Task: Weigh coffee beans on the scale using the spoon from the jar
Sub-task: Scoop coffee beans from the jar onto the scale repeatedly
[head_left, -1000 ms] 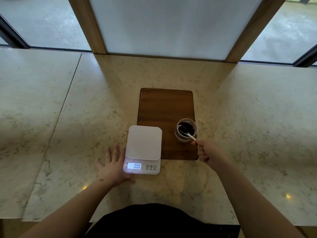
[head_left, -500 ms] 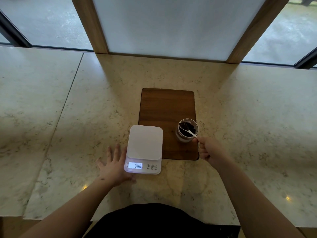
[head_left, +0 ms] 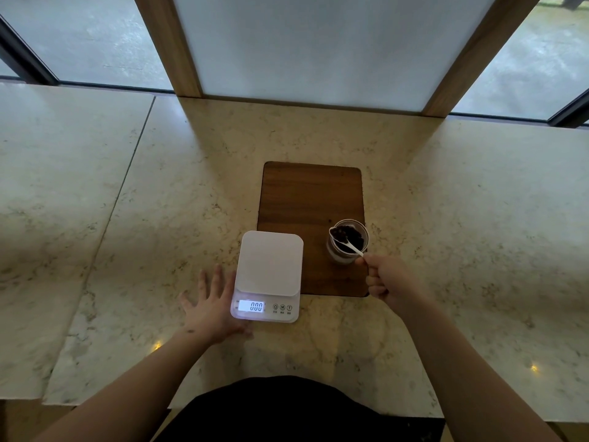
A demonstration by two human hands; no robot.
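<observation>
A white digital scale (head_left: 269,266) sits near the counter's front; its lit display reads 0.00 and its platform is bare. A small glass jar (head_left: 347,247) of dark coffee beans stands on the near right corner of a wooden board (head_left: 309,199). My right hand (head_left: 387,282) grips the handle of a white spoon (head_left: 349,245). The spoon's bowl holds beans and sits over the jar's left rim. My left hand (head_left: 212,309) lies flat on the counter, fingers spread, against the scale's left side.
The marble counter (head_left: 127,218) spreads wide on both sides, with a seam on the left. A wood-framed white panel (head_left: 312,46) rises at the back edge, with windows on either side of it.
The spoon's bowl has lifted from inside the jar to its left rim with beans on it. My left hand and the scale have stayed put.
</observation>
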